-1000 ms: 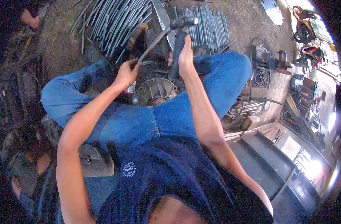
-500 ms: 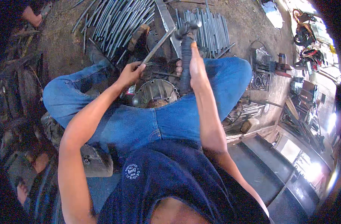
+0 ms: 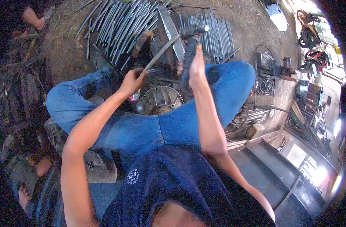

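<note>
My left hand (image 3: 132, 81) is closed around the near end of a grey metal rod (image 3: 160, 55). The rod slants away to the right, its far end beside the hammer's head. In my right hand (image 3: 196, 70) is a hammer (image 3: 188, 56) with a thick, black-wrapped handle, its fingers folded round the grip. The dark head with a shiny face sits at the far end. Beneath the rod's far part lies a long flat metal bar (image 3: 170, 30); whether rod and bar touch, I cannot tell. Between my legs stands a round ribbed metal casing (image 3: 161, 97).
Beyond my feet lie a large pile of metal rods (image 3: 121, 28) and a second pile (image 3: 218, 36) to its right. A dark machine (image 3: 269, 64) stands at right, with motorcycles (image 3: 313, 56) farther off. Another person's foot (image 3: 33, 18) shows at far left.
The hammer's head has come slightly nearer and its handle leans more to the right at the top. The rod's far end has also dropped a little nearer. Both hands keep their hold.
</note>
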Demonstrator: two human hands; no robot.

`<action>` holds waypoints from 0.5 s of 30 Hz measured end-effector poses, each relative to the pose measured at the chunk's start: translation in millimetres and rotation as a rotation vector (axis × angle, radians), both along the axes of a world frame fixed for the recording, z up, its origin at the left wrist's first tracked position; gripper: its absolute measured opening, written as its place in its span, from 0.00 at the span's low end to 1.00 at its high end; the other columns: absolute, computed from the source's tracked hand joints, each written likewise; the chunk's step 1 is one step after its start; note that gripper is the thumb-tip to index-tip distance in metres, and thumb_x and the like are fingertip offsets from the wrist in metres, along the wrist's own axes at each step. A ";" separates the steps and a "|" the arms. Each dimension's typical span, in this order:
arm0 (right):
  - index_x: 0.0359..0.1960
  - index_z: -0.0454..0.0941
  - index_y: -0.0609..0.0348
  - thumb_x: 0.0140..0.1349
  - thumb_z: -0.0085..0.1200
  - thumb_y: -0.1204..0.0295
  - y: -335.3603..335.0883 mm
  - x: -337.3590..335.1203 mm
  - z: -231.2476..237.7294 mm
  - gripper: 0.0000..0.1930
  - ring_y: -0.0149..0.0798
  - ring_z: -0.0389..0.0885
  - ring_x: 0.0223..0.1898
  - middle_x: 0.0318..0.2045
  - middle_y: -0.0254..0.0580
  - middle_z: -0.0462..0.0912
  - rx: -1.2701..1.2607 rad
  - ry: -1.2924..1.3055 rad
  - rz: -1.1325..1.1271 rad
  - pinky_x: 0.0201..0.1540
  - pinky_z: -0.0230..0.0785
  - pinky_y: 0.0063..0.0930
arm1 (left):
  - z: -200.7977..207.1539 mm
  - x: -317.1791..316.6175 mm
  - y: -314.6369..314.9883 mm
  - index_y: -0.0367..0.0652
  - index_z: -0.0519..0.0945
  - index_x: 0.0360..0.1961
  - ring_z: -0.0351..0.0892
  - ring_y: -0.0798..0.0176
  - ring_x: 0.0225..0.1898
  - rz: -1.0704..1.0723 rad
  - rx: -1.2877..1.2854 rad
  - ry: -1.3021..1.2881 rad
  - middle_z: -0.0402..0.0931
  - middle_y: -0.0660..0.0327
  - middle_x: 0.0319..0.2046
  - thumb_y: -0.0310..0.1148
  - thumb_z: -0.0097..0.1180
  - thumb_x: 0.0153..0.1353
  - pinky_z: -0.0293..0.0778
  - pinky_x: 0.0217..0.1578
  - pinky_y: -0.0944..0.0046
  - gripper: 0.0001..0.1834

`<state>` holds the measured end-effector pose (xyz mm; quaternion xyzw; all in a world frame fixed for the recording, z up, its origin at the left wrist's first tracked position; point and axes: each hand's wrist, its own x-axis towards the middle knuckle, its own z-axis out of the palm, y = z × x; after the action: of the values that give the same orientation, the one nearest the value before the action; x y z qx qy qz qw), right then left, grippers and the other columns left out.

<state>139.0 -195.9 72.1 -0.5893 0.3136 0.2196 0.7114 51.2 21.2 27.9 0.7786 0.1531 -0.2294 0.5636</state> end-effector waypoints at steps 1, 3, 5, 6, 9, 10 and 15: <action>0.24 0.69 0.57 0.64 0.26 0.35 -1.3 -8.3 32.8 0.36 0.35 0.68 0.13 0.15 0.38 0.69 0.054 -0.011 0.000 0.16 0.64 0.30 | 0.5 -5.8 4.6 0.32 0.78 0.38 0.67 0.72 0.21 0.010 0.004 0.013 0.70 0.65 0.17 0.41 0.52 0.65 0.64 0.24 0.66 0.19; 0.27 0.68 0.56 0.64 0.24 0.36 -3.6 -14.9 54.4 0.35 0.34 0.68 0.13 0.15 0.37 0.69 -0.026 0.047 0.036 0.16 0.63 0.29 | -1.1 -0.1 5.3 0.32 0.78 0.42 0.66 0.73 0.21 -0.044 -0.058 0.008 0.71 0.65 0.19 0.43 0.52 0.65 0.63 0.23 0.66 0.21; 0.27 0.68 0.55 0.65 0.26 0.36 -9.1 -24.1 59.9 0.33 0.33 0.68 0.13 0.15 0.37 0.69 -0.040 0.049 0.065 0.16 0.64 0.29 | -21.5 -6.3 7.7 0.31 0.77 0.44 0.65 0.73 0.21 -0.001 -0.127 -0.005 0.72 0.66 0.22 0.44 0.52 0.65 0.63 0.22 0.67 0.22; 0.27 0.68 0.55 0.65 0.26 0.36 -11.6 -26.3 58.9 0.33 0.33 0.68 0.13 0.15 0.37 0.69 -0.045 0.047 0.063 0.16 0.64 0.29 | -23.0 -3.9 6.3 0.33 0.74 0.49 0.66 0.74 0.21 0.013 -0.166 0.063 0.72 0.67 0.23 0.46 0.53 0.64 0.64 0.21 0.69 0.25; 0.26 0.67 0.55 0.66 0.30 0.38 -9.2 -34.3 38.3 0.31 0.34 0.69 0.13 0.15 0.38 0.70 -0.085 0.102 0.014 0.16 0.63 0.29 | -24.5 2.8 7.5 0.35 0.74 0.52 0.68 0.75 0.23 0.001 -0.368 0.228 0.72 0.67 0.24 0.48 0.54 0.64 0.68 0.24 0.72 0.26; 0.26 0.67 0.55 0.66 0.30 0.39 -7.4 -35.2 23.3 0.31 0.34 0.69 0.14 0.15 0.38 0.70 -0.131 0.106 0.047 0.17 0.64 0.29 | -33.9 2.6 3.9 0.35 0.75 0.51 0.68 0.75 0.22 0.008 -0.281 0.096 0.72 0.67 0.24 0.46 0.52 0.65 0.66 0.24 0.71 0.24; 0.26 0.67 0.56 0.65 0.29 0.37 -5.8 -4.9 69.6 0.32 0.35 0.69 0.13 0.15 0.39 0.70 -0.084 -0.070 0.129 0.17 0.64 0.30 | -18.6 4.8 5.8 0.35 0.77 0.37 0.65 0.74 0.22 -0.139 -0.223 0.109 0.69 0.70 0.21 0.42 0.50 0.66 0.63 0.24 0.69 0.18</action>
<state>134.1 -201.7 141.7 -0.6448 0.2590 0.2311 0.6810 56.0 27.0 9.3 0.7064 0.1029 -0.3256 0.6201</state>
